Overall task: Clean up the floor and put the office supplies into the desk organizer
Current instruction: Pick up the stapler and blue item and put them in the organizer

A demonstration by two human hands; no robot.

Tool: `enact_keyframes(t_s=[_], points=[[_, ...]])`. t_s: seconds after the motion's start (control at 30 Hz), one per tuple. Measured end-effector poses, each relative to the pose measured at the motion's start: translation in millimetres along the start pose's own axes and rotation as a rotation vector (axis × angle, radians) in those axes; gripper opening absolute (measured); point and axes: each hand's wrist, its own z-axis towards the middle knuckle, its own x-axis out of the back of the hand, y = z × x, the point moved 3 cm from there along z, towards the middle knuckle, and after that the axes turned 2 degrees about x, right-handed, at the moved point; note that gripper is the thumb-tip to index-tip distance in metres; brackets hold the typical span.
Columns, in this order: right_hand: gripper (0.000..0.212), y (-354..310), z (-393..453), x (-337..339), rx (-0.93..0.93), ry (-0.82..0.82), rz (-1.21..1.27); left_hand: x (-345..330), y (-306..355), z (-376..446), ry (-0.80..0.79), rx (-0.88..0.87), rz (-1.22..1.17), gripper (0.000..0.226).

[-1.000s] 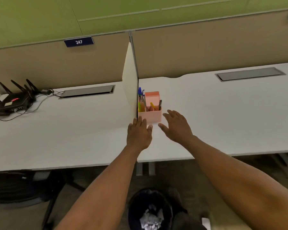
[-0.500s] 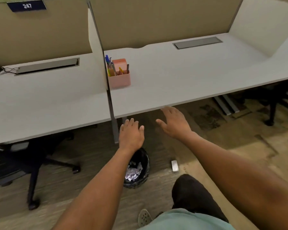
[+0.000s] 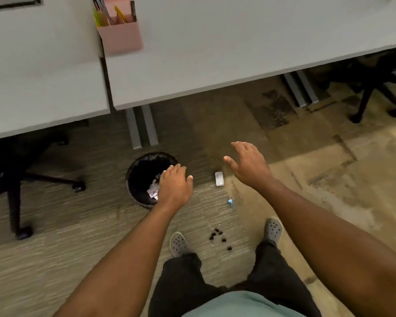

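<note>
A pink desk organizer [image 3: 121, 37] holding pens and sticky notes stands on the white desk [image 3: 215, 53] at the top. On the carpet lie a white eraser [image 3: 219, 178], a small blue item [image 3: 231, 202] and several black binder clips [image 3: 218, 235] between my feet. My left hand [image 3: 175, 186] hovers over the right rim of the black bin, fingers loosely apart, holding nothing. My right hand [image 3: 249, 164] is spread open just right of the eraser, above the floor.
A black waste bin [image 3: 142, 177] with crumpled paper stands on the floor below the desk edge. Office chair bases sit at left [image 3: 16, 184] and far right [image 3: 370, 94]. Grey desk legs [image 3: 142, 126] run under the desk.
The view has tilted down from the desk to the floor. Both hands have dropped from the organizer to floor level near the bin and eraser; the clips and blue item have come into view.
</note>
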Motion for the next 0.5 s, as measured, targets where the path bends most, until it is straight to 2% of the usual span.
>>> enact_keyframes(t_s=[0.3, 0.4, 0.5], points=[[0.054, 143, 27, -103, -0.048, -0.180, 0.041, -161, 38, 27, -0.157, 0.127, -0.086, 0.040], [0.054, 196, 31, -156, -0.091, -0.257, 0.102, -222, 54, 44, -0.272, 0.167, -0.092, 0.044], [0.052, 244, 33, -222, -0.124, -0.363, 0.137, -288, 54, 74, -0.316, 0.233, -0.156, 0.050]])
